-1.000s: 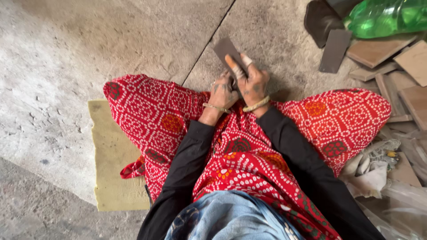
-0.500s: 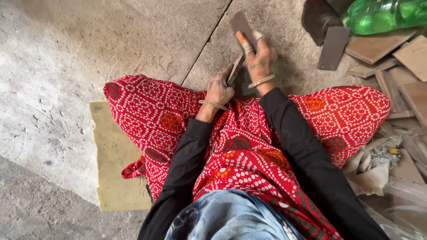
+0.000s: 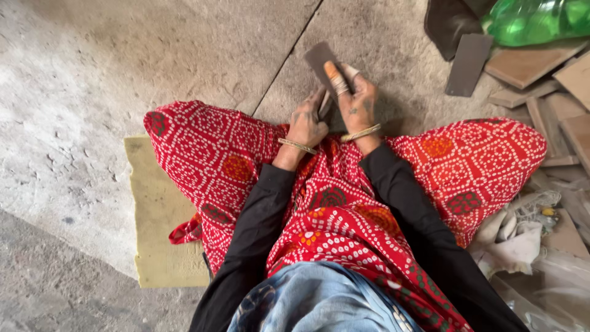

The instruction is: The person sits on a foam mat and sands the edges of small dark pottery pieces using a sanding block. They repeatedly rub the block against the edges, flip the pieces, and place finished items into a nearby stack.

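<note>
Two hands are brought together just past the knees, over the concrete floor [image 3: 184, 55]. A thin, flat, dark grey-brown slab [image 3: 318, 58] is held upright-tilted by the right hand [image 3: 358, 104], with the bandaged forefinger laid along its face and the thumb behind — a closed grip, seemingly so that the piece is steadied from both sides while its lower edge is presented to the other hand. The left hand [image 3: 307, 123] is closed around a slim dark tool [image 3: 324, 106] whose tip is set against the slab's lower edge; what kind of tool it is cannot be told. Both wrists are rested close to the red patterned cloth [image 3: 233, 166] over the crossed legs, which keeps the work braced and near the body.

The slab looks rectangular, matt and dusty, its top corner raised clear of the floor. A yellow foam mat [image 3: 153, 227] is laid under the seated person. Similar flat pieces [image 3: 468, 64] and wooden offcuts [image 3: 528, 64] are kept within reach on the right, beside a green plastic bottle [image 3: 534, 21] — well apart from the hands.
</note>
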